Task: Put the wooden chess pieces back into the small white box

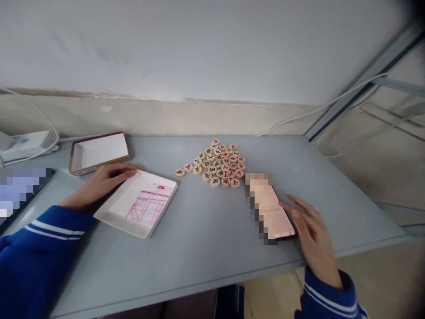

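My left hand [104,182] is at the far left edge of a shallow white box tray [121,208], thumb and fingers at its upper corner. Part of the grip is hidden. Pink-red lines and a red mark are drawn on the tray's inner base. My right hand [312,230] is open over the right side of a smartphone [274,208], its index fingertip at the lit screen. The phone lies flat, partly pixelated. Beyond it, round wooden xiangqi pieces [219,164] lie face up in a close cluster, with black and red characters.
Behind my left hand stands another open box half [99,153] with a dark red rim. A pixelated screen [20,195] and a white device with cables [28,148] are at the left. The grey table [199,248] meets a wall; a metal frame post [352,88] rises at the right.
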Motion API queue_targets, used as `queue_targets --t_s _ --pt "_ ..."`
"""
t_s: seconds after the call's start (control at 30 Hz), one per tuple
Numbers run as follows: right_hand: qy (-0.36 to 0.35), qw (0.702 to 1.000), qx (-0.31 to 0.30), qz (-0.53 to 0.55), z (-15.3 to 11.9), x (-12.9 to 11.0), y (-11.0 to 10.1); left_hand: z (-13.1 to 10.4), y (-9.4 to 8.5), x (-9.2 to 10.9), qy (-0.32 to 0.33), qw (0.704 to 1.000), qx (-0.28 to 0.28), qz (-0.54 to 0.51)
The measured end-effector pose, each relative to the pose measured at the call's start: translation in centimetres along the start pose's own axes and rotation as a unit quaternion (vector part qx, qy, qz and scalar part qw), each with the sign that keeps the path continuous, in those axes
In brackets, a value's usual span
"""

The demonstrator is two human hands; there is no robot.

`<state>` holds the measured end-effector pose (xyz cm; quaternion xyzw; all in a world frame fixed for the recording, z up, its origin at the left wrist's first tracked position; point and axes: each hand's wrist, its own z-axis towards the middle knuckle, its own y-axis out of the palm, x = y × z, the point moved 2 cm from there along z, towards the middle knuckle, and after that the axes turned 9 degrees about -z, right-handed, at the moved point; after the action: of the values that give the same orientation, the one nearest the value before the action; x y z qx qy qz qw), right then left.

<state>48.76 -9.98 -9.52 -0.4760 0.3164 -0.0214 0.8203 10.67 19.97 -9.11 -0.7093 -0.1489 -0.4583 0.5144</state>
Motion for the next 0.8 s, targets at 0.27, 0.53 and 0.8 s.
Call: queue_targets --t_s 0.27,0.53,0.8 --pt "0.014 1.000 0.012 0.019 -0.06 -0.02 0.00 0.04 0.02 -0.06 -0.003 1.000 0.001 -0.007" --pt "0.025 0.999 0.040 0.012 -0.04 -0.04 0.03 0.13 -0.12 -0.46 -0.003 1.000 0.012 0.004" --pt "0.042 0.997 0.061 0.015 -0.13 -0.33 -0.13 0.13 -0.05 -0.52 -0.009 1.000 0.010 -0.009"
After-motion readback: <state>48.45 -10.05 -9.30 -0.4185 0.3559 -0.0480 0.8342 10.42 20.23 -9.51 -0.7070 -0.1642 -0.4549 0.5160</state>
